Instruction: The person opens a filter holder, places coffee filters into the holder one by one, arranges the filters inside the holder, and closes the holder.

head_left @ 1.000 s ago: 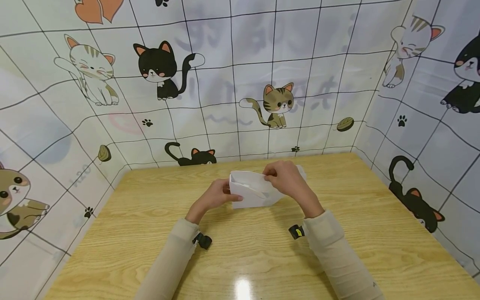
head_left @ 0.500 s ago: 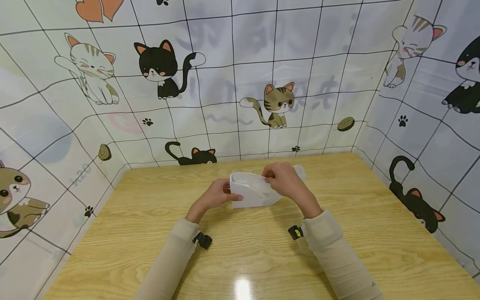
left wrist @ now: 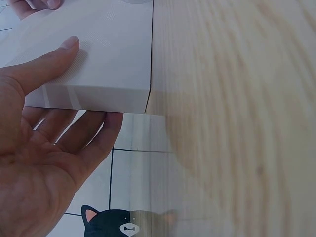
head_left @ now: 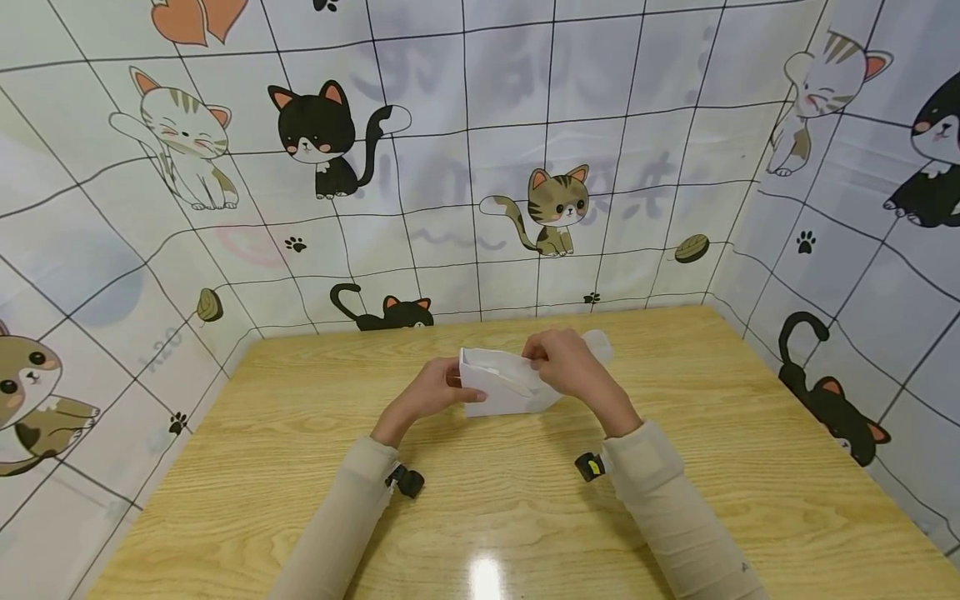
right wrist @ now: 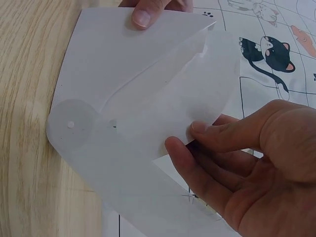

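Note:
A white flat box (head_left: 495,398) is held above the table in the head view, its slanted, curved opening facing up and right. My left hand (head_left: 429,388) grips its left end, thumb on the near face and fingers behind and below, as the left wrist view shows on the white box (left wrist: 111,54). With thumb and forefinger my right hand (head_left: 573,367) pinches the edge of a thin translucent sheet (right wrist: 163,106) at the opening. A translucent strip with a rounded corner (right wrist: 74,123) and a small pale dot extends past the box. What lies inside is hidden.
The wood-grain table (head_left: 480,500) spreads beneath both arms. A cat-print grid cloth (head_left: 465,167) hangs along its back and sides. Small black wrist cameras are strapped near both cuffs, such as the left wrist camera (head_left: 407,482).
My right hand has shifted slightly left and down, still pinching the sheet. The box's upper edge sits slightly lower. My left hand has stayed in place.

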A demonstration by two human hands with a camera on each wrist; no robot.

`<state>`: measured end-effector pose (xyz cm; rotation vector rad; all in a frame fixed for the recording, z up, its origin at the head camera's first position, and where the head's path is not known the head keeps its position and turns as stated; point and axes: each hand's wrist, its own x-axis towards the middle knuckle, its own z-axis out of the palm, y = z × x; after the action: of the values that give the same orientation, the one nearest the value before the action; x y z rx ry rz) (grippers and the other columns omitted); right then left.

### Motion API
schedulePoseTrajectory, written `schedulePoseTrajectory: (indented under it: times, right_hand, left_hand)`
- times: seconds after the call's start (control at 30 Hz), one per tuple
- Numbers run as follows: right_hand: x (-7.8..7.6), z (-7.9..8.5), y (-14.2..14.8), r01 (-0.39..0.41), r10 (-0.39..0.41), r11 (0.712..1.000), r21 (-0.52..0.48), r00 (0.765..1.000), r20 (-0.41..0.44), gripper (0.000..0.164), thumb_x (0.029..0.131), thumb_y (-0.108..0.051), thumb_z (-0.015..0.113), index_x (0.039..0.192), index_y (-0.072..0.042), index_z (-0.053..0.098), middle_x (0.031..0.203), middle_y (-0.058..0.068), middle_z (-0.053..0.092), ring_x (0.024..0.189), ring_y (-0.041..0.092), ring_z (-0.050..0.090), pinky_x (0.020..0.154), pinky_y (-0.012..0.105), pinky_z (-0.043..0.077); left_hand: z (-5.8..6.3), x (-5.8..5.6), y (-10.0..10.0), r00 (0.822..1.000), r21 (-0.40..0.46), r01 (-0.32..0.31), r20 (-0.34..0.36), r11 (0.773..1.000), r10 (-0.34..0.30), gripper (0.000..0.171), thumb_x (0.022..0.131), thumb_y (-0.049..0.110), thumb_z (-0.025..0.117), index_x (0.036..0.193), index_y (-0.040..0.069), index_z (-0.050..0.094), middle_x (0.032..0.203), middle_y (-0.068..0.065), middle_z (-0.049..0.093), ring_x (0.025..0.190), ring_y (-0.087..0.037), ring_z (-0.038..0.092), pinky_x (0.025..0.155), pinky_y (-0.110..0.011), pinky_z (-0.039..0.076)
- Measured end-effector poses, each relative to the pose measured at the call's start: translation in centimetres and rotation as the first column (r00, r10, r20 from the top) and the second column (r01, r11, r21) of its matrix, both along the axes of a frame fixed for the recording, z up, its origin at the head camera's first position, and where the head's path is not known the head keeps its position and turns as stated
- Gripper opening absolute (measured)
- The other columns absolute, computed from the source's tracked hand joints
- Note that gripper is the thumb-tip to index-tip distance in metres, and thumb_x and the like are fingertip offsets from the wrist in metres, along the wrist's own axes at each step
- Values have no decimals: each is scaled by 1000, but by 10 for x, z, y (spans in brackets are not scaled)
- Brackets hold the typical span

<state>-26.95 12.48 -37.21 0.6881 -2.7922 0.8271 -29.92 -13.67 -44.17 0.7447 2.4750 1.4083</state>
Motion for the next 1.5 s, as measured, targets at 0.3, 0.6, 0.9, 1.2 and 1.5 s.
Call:
schedulePoseTrajectory:
  times: [0.3, 0.6, 0.9, 1.2, 1.5]
  right_hand:
    - [1, -1, -3, -8, 7, 1000, 27, 999, 54, 17, 91, 5, 66, 92, -6, 78, 90, 9, 77, 81, 22, 69, 72, 37, 56]
    - [3, -4, -6, -16, 11, 999, 43, 994, 112, 19, 93, 6, 64, 98, -6, 78, 98, 10, 77, 88, 24, 70, 75, 37, 57]
    - [1, -6, -8, -42, 36, 999, 29, 985, 170, 21, 92, 7, 65, 95, -8, 79, 99, 12, 80, 93, 28, 74, 73, 35, 61]
    - [1, -10, -10, -52, 48, 998, 19, 982, 184, 27, 91, 10, 57, 97, -5, 79, 98, 13, 80, 77, 17, 72, 66, 28, 58]
    - [1, -12, -9, -40, 38, 999, 1, 977, 209, 32, 92, 11, 52, 102, -3, 79, 104, 18, 79, 59, 11, 71, 55, 25, 57]
  left_hand:
    - [0, 0, 1, 1000, -2, -2, 0, 1000, 2, 46, 90, 17, 82, 132, 10, 67, 126, -11, 73, 108, -26, 74, 88, -39, 61]
    - [0, 0, 1, 1000, -3, -1, 11, 1000, 1, 48, 91, 15, 81, 135, 5, 65, 129, -17, 71, 109, -29, 74, 87, -39, 61]
    - [0, 0, 1, 1000, 3, -14, 15, 1000, 14, 43, 90, 18, 82, 129, 8, 68, 123, -14, 73, 107, -27, 74, 86, -38, 61]
    - [-2, -1, 2, 1000, 2, -10, 16, 1000, 10, 45, 90, 19, 82, 130, 6, 67, 124, -16, 73, 108, -29, 74, 86, -39, 61]
    - [-1, -1, 1, 1000, -8, -13, 12, 1000, 13, 43, 90, 20, 82, 129, 6, 68, 123, -15, 73, 108, -28, 74, 85, -38, 61]
